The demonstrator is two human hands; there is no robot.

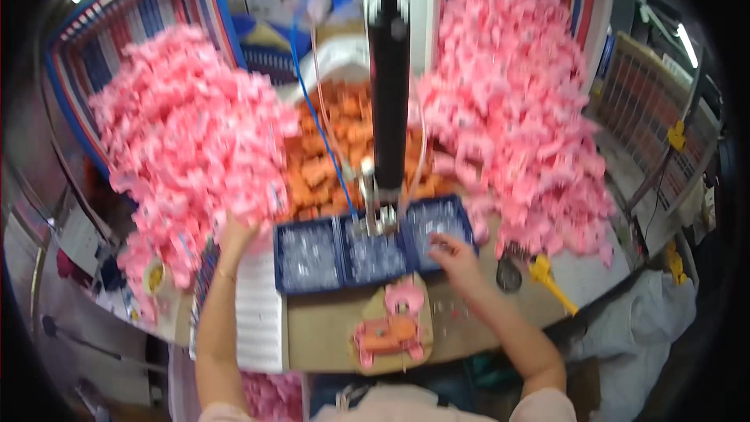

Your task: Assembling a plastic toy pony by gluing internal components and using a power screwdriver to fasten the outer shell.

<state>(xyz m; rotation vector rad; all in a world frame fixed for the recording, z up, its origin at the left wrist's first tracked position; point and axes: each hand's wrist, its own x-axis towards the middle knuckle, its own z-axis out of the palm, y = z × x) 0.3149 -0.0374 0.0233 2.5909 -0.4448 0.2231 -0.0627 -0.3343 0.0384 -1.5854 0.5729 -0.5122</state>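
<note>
My left hand (237,233) reaches to the near edge of the left heap of pink pieces (195,117). Its fingers blur into the pink, so I cannot see whether it grips one. Over the right-hand blue tray (461,207) is my right hand (455,256), its fingers bent together; anything between them is too small to make out. Small clear parts fill the joined trays, including the left tray (308,254) and the middle tray (375,256). In front of them, a tan board (426,320) carries a pink piece (405,295) and an orange piece (388,334).
Behind the trays lie orange pieces (328,164). A black upright machine arm (389,101) with tubes comes down over the middle tray. More pink pieces (516,109) heap at the right. A yellow-handled tool (553,285) and a white ridged sheet (259,312) lie on the table.
</note>
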